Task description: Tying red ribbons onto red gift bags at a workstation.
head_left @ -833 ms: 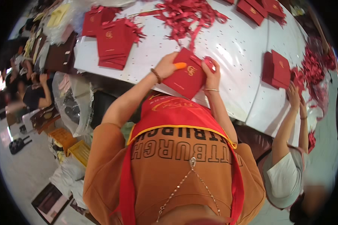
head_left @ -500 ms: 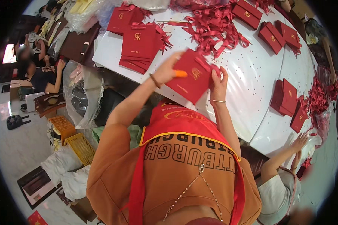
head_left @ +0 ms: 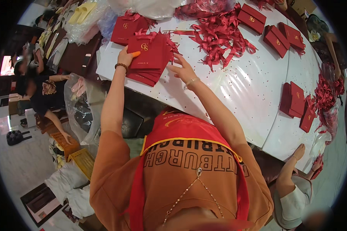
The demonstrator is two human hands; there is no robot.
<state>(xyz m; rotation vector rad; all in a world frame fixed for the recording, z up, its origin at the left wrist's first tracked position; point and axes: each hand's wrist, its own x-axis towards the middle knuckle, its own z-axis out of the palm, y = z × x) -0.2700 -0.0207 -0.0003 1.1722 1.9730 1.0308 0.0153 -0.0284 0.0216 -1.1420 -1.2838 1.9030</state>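
Observation:
A red paper gift bag (head_left: 147, 50) with a gold emblem and red ribbon handles lies on top of a fanned stack of similar bags (head_left: 144, 77) near the table's left end. At its left edge my left hand (head_left: 126, 57) grips it, an orange cover on the thumb pressed to the bag's face and the other fingers partly hidden. My right hand (head_left: 185, 71) is just right of the stack, open, fingers apart, holding nothing. Behind it spreads a loose heap of red ribbons (head_left: 223, 36).
Another stack of red bags (head_left: 123, 32) stands behind mine. More red bags (head_left: 252, 19) lie at the far right and further right on the white table (head_left: 219, 96), which is dotted with red specks. A co-worker's hand (head_left: 298, 151) rests at the table's right edge. Yellow crates (head_left: 81, 159) stand at left.
The bag held between both hands has moved left onto the stack. My right hand has let go of it and opened. At left, another person has reached down toward the crates.

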